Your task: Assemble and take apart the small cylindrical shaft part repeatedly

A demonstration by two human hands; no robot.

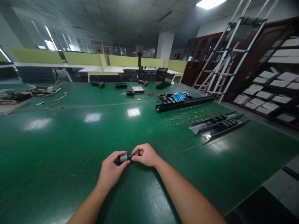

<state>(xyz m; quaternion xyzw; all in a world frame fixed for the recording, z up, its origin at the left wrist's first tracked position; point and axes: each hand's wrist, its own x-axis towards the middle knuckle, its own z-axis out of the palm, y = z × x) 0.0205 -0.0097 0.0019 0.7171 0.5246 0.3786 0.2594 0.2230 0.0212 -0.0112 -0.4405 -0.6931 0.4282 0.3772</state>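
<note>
Low over the front middle of the green table, I hold a small cylindrical part (124,157) lengthwise between both hands. It has a silver barrel and a darker, narrower end to the right; its exact kind is hard to make out. My left hand (112,169) is closed around the barrel, thumb below and fingers above. At the dark end, my right hand (146,155) pinches with thumb and fingertips. Fingers cover both ends of the part.
On the green table (70,149), black metal channels (219,124) and thin rods (184,121) lie to the right. Behind them a longer black channel (184,103) lies beside a blue item (178,96). Power tools (98,83) and small black parts (121,85) line the far edge; cables (58,101) lie left.
</note>
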